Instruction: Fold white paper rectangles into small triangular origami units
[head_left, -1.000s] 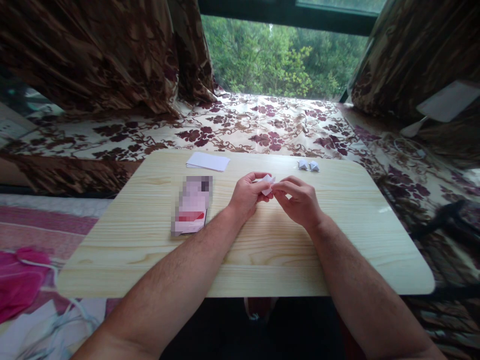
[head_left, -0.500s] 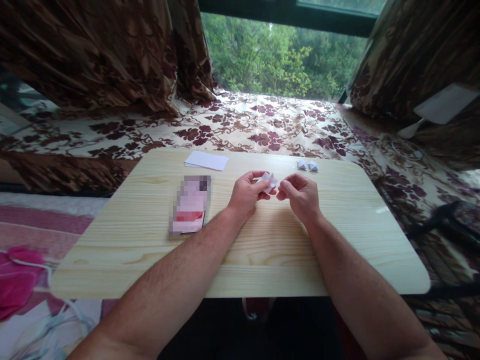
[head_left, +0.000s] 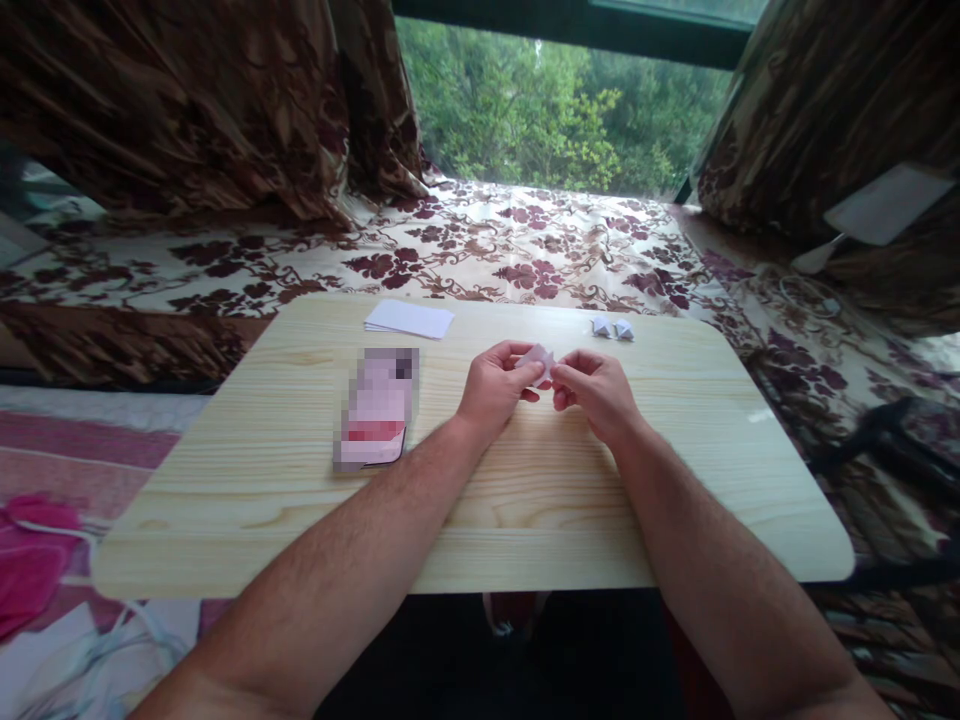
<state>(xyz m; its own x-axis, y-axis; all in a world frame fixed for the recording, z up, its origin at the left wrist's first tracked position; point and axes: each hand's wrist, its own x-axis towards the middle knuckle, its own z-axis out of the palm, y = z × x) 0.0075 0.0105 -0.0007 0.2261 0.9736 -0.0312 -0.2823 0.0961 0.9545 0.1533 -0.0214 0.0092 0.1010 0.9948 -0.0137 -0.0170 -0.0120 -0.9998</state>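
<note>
Over the middle of the light wooden table (head_left: 480, 520), my left hand (head_left: 495, 385) and my right hand (head_left: 596, 392) meet around a small folded white paper piece (head_left: 538, 360). Both pinch it between thumb and fingers, so most of it is hidden. Two finished small folded paper shapes (head_left: 612, 328) lie at the table's far right. A thin stack of white paper sheets (head_left: 409, 319) rests at the far edge, left of centre.
A blurred pink phone-like object (head_left: 377, 408) lies on the table left of my hands. Flowered fabric (head_left: 480, 250) covers the ledge behind, with dark curtains on both sides of the window. Pink cloth (head_left: 30, 560) and white cables lie lower left.
My right hand came off the folded paper half a second ago and has returned to pinch it beside the left hand. The view has shifted slightly.
</note>
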